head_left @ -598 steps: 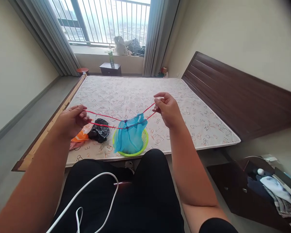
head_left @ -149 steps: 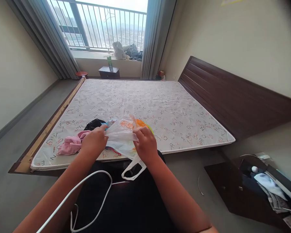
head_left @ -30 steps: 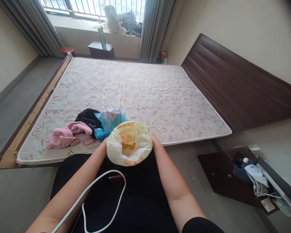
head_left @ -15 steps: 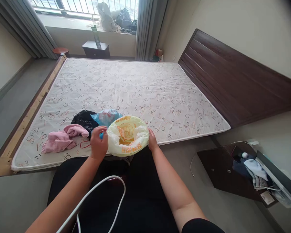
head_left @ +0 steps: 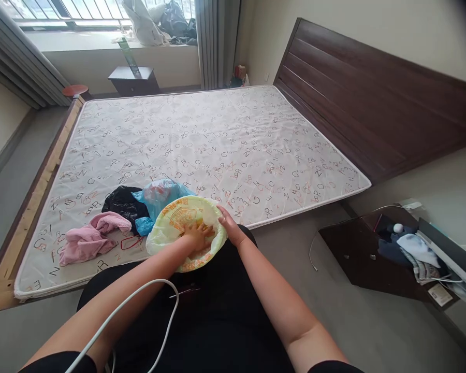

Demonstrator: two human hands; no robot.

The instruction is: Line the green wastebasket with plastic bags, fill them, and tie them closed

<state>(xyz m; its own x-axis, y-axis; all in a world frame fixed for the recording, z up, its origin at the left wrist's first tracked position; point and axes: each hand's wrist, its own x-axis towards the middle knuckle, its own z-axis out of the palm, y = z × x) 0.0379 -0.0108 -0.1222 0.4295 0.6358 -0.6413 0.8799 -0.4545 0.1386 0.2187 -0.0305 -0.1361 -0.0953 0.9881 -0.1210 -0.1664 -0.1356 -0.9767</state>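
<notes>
A pale yellow plastic bag (head_left: 165, 228) with orange print lines a round bin, folded out over its rim. The bin's own wall is hidden by the bag. My left hand (head_left: 196, 235) reaches down inside the opening, fingers spread against the bag's inner side. Gripping the rim from the right is my right hand (head_left: 230, 224), its thumb at the edge and its other fingers partly hidden. Just beyond the bin lie a blue plastic bag (head_left: 159, 194) and a black plastic bag (head_left: 122, 202). A pink cloth (head_left: 87, 241) rests to the left, near a thin red loop (head_left: 131, 243).
A letter-printed mattress (head_left: 202, 140) spreads ahead, with a dark wooden headboard (head_left: 357, 93) on its right. A white cable (head_left: 140, 290) loops across my lap. Clothes (head_left: 419, 251) lie on a dark nightstand (head_left: 361, 259) at right. Another nightstand (head_left: 134, 77) stands by the window.
My left hand has left the bin's outer left side and gone inside the bag. The bin has tilted and moved slightly left and nearer. My right hand still holds the rim.
</notes>
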